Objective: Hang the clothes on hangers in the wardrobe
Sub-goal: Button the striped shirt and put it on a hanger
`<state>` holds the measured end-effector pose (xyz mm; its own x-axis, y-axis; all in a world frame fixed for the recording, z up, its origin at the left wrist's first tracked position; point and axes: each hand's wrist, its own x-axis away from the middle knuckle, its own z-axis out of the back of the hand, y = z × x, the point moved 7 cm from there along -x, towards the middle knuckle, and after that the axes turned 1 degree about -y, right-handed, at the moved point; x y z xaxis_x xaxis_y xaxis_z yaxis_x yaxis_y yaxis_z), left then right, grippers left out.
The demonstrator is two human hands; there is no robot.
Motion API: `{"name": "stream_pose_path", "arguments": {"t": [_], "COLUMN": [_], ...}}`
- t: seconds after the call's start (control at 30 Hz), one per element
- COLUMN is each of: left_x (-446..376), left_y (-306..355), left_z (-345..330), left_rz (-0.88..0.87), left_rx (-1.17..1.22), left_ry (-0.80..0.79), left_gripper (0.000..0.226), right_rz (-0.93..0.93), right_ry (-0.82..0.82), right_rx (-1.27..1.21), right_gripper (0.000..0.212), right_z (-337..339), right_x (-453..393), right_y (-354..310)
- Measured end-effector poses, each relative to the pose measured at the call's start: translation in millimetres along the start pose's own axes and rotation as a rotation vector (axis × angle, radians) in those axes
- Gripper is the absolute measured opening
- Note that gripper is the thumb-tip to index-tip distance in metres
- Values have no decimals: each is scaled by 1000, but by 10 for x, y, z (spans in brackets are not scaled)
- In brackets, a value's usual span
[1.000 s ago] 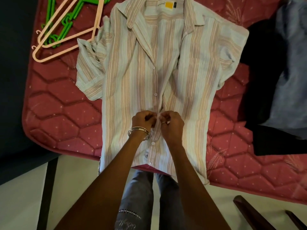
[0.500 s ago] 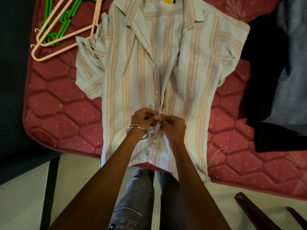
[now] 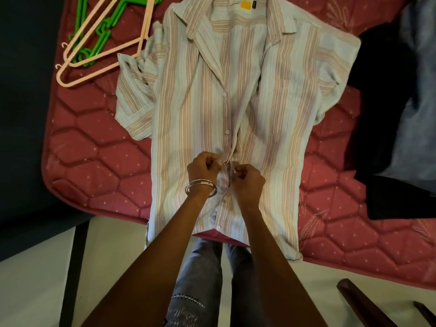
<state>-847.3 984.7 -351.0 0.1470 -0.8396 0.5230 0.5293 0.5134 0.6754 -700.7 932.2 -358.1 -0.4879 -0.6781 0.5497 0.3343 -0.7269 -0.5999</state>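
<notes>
The fingers [image 3: 213,161] of the left hand [image 3: 203,169] are curled and pinch one front edge of the shirt [image 3: 188,119] near a small round button; the fingers [image 3: 238,172] of the right hand [image 3: 247,182] are curled too and pinch the other front edge, just beside the first; the two hands are close together over the middle of the shirt, knuckles up; two thin shiny bangles [image 3: 200,188] ring the left wrist; both bare arms reach forward from the bottom of the view; the shirt is thin, soft cloth with pale blue and pink stripes, lying flat and open-collared on the bed [image 3: 94,161]; the bed cover is red, padded, stitched in six-sided shapes; pink hangers [image 3: 99,55] and green hangers [image 3: 103,35], made of smooth plastic, lie on the bed beside the left sleeve; dark clothes [image 3: 377,114] lie to the right.
</notes>
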Motion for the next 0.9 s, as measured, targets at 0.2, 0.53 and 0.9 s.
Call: {"name": "stream_pose_path", "arguments": {"t": [0.2, 0.53, 0.9], "left_x": [13, -11, 13], "left_y": [136, 91, 86], "left_z": [-72, -54, -99], "left_rz": [-27, 78, 134], "left_rx": [-26, 54, 50], "left_ry": [-29, -59, -85], "left_gripper": [15, 19, 19], "right_rz": [125, 266, 100], "right_ry": [103, 61, -50], "right_rx": [-216, -112, -228], "right_gripper": [13, 15, 19], "right_z": [68, 94, 27], "right_x": [155, 114, 51], "right_y": [-100, -152, -81]}}
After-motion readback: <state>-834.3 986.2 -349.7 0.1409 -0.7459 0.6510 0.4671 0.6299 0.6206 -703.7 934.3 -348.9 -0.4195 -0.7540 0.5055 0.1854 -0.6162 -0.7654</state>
